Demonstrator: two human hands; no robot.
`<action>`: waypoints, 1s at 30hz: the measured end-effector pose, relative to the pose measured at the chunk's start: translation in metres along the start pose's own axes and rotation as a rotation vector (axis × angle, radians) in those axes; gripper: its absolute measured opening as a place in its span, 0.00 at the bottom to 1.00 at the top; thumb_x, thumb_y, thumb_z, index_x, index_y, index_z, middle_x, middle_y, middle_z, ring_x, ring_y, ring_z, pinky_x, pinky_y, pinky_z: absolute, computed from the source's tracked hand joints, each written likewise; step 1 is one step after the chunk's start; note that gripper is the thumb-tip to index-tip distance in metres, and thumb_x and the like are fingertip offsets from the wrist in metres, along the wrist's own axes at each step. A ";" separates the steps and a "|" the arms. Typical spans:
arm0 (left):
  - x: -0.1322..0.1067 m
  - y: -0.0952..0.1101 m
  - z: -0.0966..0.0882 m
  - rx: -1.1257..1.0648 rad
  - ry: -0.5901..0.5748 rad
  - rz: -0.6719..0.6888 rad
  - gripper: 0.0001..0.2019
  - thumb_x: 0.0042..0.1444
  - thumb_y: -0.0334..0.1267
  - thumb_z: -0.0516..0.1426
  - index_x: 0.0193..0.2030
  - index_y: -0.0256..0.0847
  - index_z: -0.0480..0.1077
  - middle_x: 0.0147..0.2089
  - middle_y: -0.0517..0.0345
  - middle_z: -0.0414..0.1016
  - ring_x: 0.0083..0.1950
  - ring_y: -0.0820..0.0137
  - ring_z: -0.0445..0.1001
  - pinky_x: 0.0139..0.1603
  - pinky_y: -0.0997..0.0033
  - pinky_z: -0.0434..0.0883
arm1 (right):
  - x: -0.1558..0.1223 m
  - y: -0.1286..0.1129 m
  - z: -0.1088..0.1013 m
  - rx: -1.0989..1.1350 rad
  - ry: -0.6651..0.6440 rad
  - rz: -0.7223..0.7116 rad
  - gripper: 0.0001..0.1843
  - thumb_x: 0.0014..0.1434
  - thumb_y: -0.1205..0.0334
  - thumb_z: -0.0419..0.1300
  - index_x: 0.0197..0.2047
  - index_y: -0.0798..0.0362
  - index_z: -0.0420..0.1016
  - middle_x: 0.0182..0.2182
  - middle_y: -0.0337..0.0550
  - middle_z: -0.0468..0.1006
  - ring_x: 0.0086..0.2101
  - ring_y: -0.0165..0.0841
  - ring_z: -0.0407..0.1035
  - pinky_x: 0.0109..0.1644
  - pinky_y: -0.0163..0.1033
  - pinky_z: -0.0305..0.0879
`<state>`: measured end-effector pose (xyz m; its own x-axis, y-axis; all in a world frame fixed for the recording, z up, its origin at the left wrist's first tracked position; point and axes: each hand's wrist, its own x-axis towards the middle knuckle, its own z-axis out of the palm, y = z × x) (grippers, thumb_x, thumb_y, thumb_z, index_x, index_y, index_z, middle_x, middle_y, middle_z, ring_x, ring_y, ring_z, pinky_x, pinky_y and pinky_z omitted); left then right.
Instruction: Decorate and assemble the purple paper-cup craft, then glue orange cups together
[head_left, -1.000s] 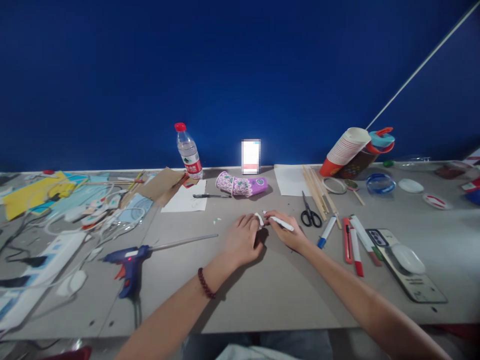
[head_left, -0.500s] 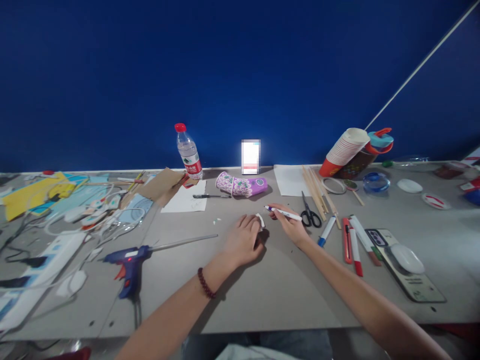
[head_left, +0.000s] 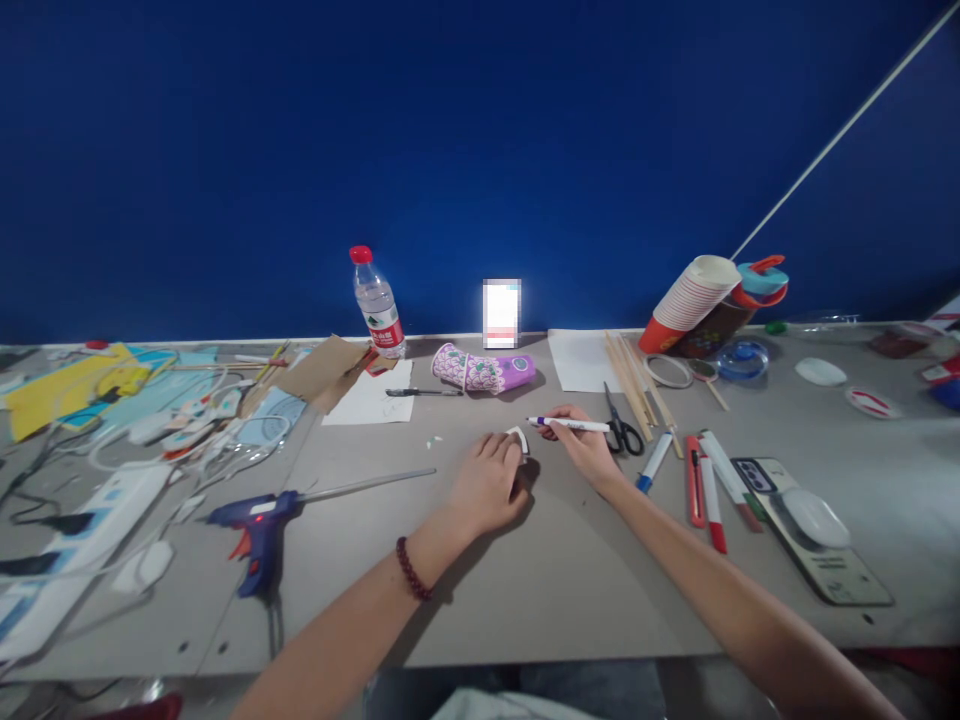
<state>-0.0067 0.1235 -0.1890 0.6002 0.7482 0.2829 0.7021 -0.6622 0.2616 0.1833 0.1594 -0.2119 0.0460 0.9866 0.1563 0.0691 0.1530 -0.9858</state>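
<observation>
My left hand [head_left: 489, 482], a beaded bracelet at its wrist, rests on the table with curled fingers pinning down a small white curved piece [head_left: 519, 440]. Most of that piece lies hidden under the fingers. My right hand [head_left: 589, 447] grips a white marker [head_left: 574, 425] with a purple tip. The marker is nearly level, its tip pointing left, just right of the white piece and apart from it. Black-handled scissors [head_left: 622, 432] lie close beside the right hand. Behind both hands, two joined purple-patterned paper cups [head_left: 484, 370] lie on their side.
On the left are a blue glue gun [head_left: 259, 525], a power strip [head_left: 79, 560] and cables. A water bottle [head_left: 381, 315] stands at the back. Rightward lie wooden sticks [head_left: 630, 380], several markers [head_left: 712, 505], a phone [head_left: 817, 550] and stacked cups [head_left: 690, 300].
The marker in my right hand has turned closer to level, its tip shifting slightly left and down. My left hand stays almost in place on the white piece.
</observation>
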 end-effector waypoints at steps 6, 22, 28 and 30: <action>-0.002 -0.002 0.003 0.019 -0.014 -0.014 0.24 0.52 0.37 0.54 0.56 0.32 0.62 0.56 0.39 0.70 0.59 0.53 0.65 0.64 0.51 0.57 | 0.001 -0.003 -0.002 -0.117 -0.036 0.020 0.19 0.51 0.45 0.63 0.34 0.54 0.75 0.28 0.46 0.80 0.30 0.37 0.75 0.35 0.41 0.72; -0.001 -0.003 0.004 0.020 -0.063 -0.018 0.28 0.52 0.37 0.53 0.60 0.29 0.60 0.59 0.36 0.68 0.62 0.52 0.63 0.62 0.52 0.61 | 0.002 0.000 -0.006 -0.330 -0.093 -0.075 0.11 0.56 0.56 0.59 0.36 0.53 0.78 0.32 0.45 0.81 0.33 0.38 0.75 0.38 0.41 0.72; -0.002 -0.003 0.004 -0.006 -0.061 -0.024 0.28 0.51 0.36 0.54 0.60 0.31 0.60 0.60 0.37 0.67 0.62 0.52 0.63 0.61 0.51 0.62 | 0.003 0.001 -0.006 -0.356 -0.096 -0.070 0.11 0.56 0.56 0.58 0.37 0.53 0.78 0.31 0.45 0.81 0.33 0.38 0.75 0.38 0.41 0.71; -0.002 -0.003 0.004 -0.011 -0.063 -0.025 0.28 0.50 0.36 0.54 0.60 0.32 0.60 0.60 0.37 0.67 0.62 0.52 0.63 0.61 0.50 0.62 | 0.003 0.000 -0.006 -0.355 -0.091 -0.069 0.11 0.56 0.56 0.59 0.37 0.53 0.78 0.31 0.45 0.81 0.32 0.38 0.75 0.38 0.41 0.72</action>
<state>-0.0087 0.1246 -0.1941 0.6057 0.7654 0.2174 0.7133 -0.6434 0.2779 0.1893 0.1617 -0.2115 -0.0584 0.9781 0.1999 0.4112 0.2061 -0.8879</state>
